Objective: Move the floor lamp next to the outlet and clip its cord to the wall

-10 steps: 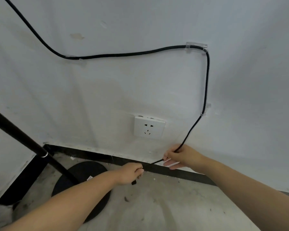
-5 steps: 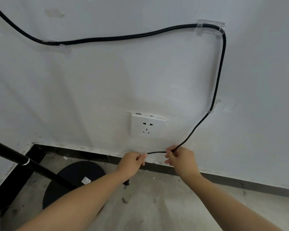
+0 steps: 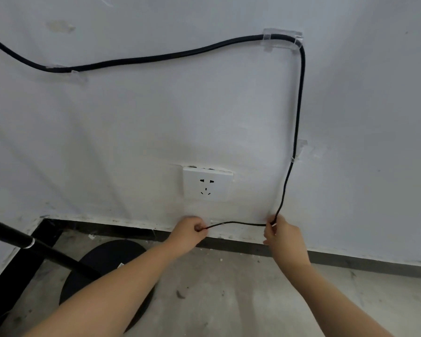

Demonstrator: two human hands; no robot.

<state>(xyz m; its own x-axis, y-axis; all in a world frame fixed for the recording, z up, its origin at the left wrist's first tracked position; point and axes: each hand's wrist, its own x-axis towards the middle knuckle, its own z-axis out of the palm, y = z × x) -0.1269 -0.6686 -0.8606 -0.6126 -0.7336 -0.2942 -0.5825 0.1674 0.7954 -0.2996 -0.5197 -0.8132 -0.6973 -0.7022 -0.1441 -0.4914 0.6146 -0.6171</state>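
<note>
Both hands pinch the lamp cord (image 3: 238, 223) taut below the wall outlet (image 3: 207, 183), left hand (image 3: 188, 231), right hand (image 3: 281, 233); next, likely clipping this low stretch

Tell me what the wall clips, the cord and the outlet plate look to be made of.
Wall clips: clear glossy plastic, since the wall and cord show through them. Cord: black, matte, probably a rubber or PVC jacket; it bends softly between clips and sags slightly between both hands. Outlet plate: smooth white plastic, by its even, moulded face.
</note>
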